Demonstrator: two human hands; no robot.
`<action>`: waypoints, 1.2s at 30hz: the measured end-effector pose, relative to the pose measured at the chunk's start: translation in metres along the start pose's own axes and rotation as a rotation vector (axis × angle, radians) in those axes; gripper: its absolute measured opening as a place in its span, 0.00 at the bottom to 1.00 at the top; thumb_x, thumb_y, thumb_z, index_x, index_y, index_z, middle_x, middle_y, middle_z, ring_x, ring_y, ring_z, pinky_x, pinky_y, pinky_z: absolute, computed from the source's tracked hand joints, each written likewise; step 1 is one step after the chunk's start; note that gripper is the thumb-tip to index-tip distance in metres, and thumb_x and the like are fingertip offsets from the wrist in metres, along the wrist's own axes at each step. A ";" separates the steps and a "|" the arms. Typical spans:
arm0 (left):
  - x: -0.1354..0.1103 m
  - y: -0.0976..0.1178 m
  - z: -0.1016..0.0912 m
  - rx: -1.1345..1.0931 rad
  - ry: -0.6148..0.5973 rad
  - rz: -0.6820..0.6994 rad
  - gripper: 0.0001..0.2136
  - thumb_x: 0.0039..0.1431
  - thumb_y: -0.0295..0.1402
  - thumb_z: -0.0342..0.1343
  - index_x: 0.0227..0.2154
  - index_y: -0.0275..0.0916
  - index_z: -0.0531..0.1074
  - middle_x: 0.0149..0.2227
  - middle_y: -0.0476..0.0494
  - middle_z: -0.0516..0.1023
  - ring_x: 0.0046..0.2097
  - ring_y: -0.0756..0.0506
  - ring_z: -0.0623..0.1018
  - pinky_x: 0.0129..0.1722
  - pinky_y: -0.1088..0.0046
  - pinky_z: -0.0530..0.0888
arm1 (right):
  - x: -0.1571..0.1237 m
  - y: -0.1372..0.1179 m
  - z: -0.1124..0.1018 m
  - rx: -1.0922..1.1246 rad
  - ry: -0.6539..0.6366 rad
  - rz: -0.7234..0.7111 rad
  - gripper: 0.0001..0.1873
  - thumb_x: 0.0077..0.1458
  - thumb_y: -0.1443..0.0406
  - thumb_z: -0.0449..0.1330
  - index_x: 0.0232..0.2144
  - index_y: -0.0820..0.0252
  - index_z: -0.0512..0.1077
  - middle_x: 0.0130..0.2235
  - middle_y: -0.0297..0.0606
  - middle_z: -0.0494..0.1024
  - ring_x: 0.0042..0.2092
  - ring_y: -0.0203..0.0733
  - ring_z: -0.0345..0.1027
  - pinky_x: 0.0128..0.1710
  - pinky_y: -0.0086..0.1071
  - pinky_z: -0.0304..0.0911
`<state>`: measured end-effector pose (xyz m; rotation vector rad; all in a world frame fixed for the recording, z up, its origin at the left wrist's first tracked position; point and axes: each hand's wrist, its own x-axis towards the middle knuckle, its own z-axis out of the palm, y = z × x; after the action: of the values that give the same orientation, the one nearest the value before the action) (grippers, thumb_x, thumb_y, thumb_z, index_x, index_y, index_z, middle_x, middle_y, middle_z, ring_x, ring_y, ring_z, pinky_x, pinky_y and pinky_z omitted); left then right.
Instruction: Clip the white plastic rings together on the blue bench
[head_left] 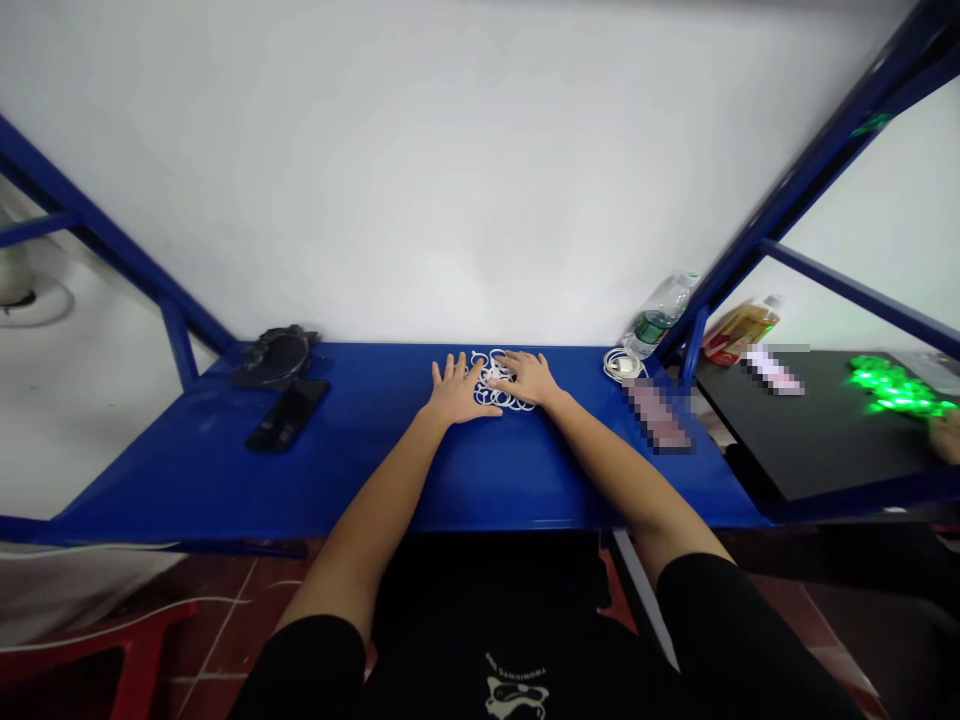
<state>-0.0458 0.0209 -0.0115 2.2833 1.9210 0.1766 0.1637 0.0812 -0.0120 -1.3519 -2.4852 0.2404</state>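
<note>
A loose pile of white rings (504, 398), perhaps plastic, lies on the blue tabletop (375, 470) between my two hands. My left hand (454, 392) rests at the pile's left side, its fingers spread and pointing away from me, the thumb stretched toward the rings. On the other side my right hand (531, 380) lies partly over the rings with its fingers spread to the left. Neither hand grips anything that I can see. Some of the rings are hidden under the right hand.
To the left lie a black phone (288, 416) and a crumpled dark bag (277, 356). On the right are a coiled white cable (622, 366), a water bottle (660, 318) and a pixelated flat object (658, 415). Blue frame bars (795, 190) rise at both sides. Another person's hand (945, 437) shows far right, near green lights (896, 388).
</note>
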 end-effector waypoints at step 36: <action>0.036 -0.008 0.016 -0.076 0.095 0.181 0.44 0.54 0.66 0.59 0.69 0.47 0.63 0.70 0.37 0.64 0.74 0.30 0.57 0.73 0.41 0.48 | 0.030 0.011 -0.001 0.028 0.016 -0.093 0.37 0.63 0.37 0.55 0.61 0.52 0.73 0.63 0.44 0.75 0.64 0.57 0.66 0.66 0.53 0.51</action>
<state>-0.0443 0.0571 -0.0289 2.4369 1.7150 0.3787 0.1572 0.1122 -0.0092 -1.2196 -2.5139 0.2420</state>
